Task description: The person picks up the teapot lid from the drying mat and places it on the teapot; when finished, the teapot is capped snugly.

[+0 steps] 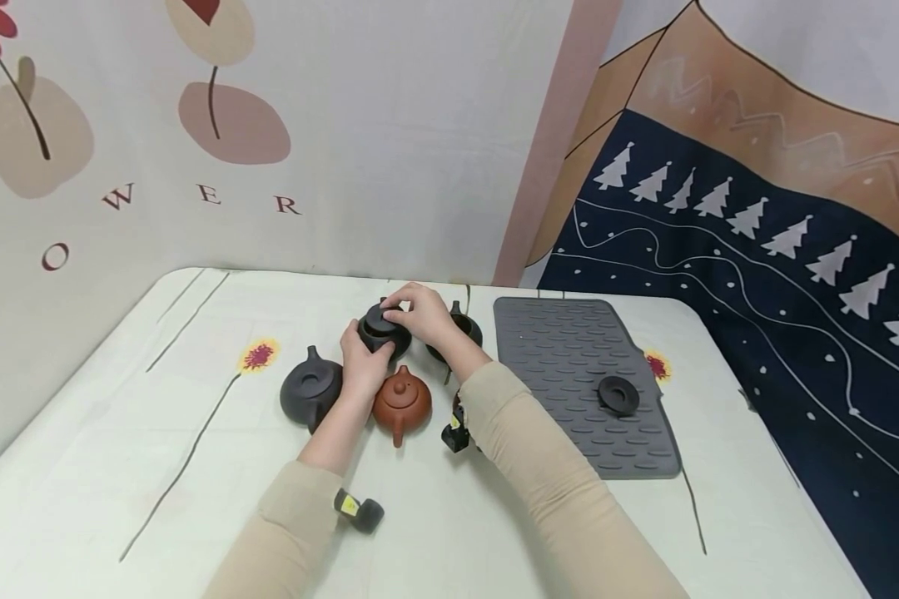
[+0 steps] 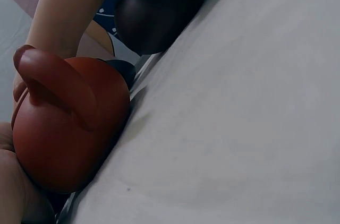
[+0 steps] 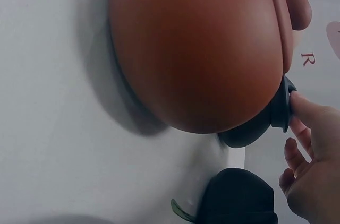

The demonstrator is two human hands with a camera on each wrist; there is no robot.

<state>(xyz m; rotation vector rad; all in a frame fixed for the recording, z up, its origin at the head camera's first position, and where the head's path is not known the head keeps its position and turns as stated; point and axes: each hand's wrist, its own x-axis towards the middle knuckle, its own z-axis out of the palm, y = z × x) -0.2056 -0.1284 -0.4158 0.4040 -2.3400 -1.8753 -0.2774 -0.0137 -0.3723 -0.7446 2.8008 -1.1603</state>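
Observation:
In the head view a black teapot [image 1: 384, 344] stands toward the back of the table. My left hand [image 1: 363, 366] grips its body from the left and front. Its round black lid [image 1: 377, 319] is pinched by the fingers of my right hand [image 1: 424, 313] at the teapot's mouth; whether it touches the rim I cannot tell. The right wrist view shows the lid [image 3: 280, 110] from the side, with the right hand [image 3: 319, 155] on it. A reddish-brown teapot [image 1: 402, 403] stands just in front, its handle [image 2: 58, 83] large in the left wrist view.
Another black teapot [image 1: 310, 387] stands at the left. A further black one [image 1: 464, 326] is partly hidden behind the right forearm. On the right lies a grey ridged mat [image 1: 554, 358] with a loose black lid [image 1: 618, 395] on it. Something reddish shows beside the right wrist.

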